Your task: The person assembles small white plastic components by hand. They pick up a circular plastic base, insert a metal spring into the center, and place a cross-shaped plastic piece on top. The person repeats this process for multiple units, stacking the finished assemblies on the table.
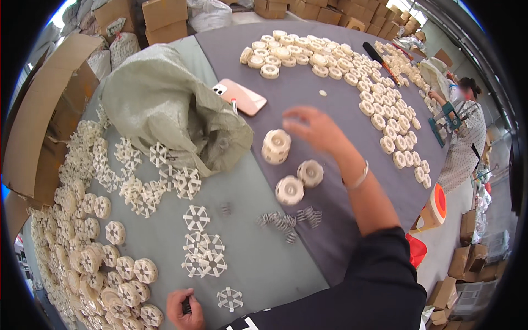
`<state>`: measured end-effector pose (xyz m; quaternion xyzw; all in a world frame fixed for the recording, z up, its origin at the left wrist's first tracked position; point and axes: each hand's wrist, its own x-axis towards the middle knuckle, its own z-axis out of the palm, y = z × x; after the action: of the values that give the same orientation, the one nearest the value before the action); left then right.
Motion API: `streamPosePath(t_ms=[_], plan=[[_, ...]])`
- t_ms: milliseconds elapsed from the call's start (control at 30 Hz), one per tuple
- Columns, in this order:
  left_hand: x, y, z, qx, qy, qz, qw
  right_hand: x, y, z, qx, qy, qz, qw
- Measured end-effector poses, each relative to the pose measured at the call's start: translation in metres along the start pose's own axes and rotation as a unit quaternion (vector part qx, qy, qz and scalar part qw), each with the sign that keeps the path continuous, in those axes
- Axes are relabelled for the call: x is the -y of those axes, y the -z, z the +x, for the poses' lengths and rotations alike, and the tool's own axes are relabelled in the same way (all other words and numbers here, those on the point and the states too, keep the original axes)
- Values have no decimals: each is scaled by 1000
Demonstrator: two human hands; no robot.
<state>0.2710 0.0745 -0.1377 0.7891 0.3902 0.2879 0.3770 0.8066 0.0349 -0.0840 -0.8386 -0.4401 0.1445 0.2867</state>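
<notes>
Right hand: my right hand (314, 129) has its fingers spread, blurred and with nothing visible between them, just beside the stack of cream discs (276, 147); whether the thumb touches it, I cannot tell.
Left hand: my left hand (185, 309) is curled around a small dark item (187, 306) at the near edge (its kind is mostly hidden by my fingers).
Discs: the stack stands on the purple-grey cloth (352, 242); two loose cream discs (290, 190) lie near it, toward me.
Springs: a heap of dark coil springs (283, 221) straddles the seam between that cloth and the green-grey surface (258, 275).
Spoked rings: one white spoked ring (229, 298) lies alone beside my left hand; a cluster of spoked rings (203, 256) overlaps farther off.
Handling, in my judgement: grip a disc by its rim, squarely, lest the stack tip; take springs singly, since they seem apt to tangle; lift overlapped rings straight up to spare their spokes.
Clearance: keep my sleeve (379, 269) off the springs.
</notes>
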Motion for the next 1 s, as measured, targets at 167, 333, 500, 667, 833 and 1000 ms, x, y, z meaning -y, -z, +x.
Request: streamPosePath(t_ms=[167,333,500,667,833,1000], plan=[[3,-2,7,-2,-55,17,998,-26,-6,151,-141,-1,-253,957],[-10,4,7,20,-7,20,1000,14,-25,259,-127,-72,-299,943],[-7,-4,6,8,3,35,999,-29,-27,293,-131,-116,-276,945],[29,-4,-13,14,-83,30,996,-39,-57,293,-179,-39,-250,951],[2,2,10,35,-46,8,998,-92,-38,288,-214,-70,-350,909],[15,4,18,71,-54,2,996,-45,-23,313,-278,-14,-366,888]])
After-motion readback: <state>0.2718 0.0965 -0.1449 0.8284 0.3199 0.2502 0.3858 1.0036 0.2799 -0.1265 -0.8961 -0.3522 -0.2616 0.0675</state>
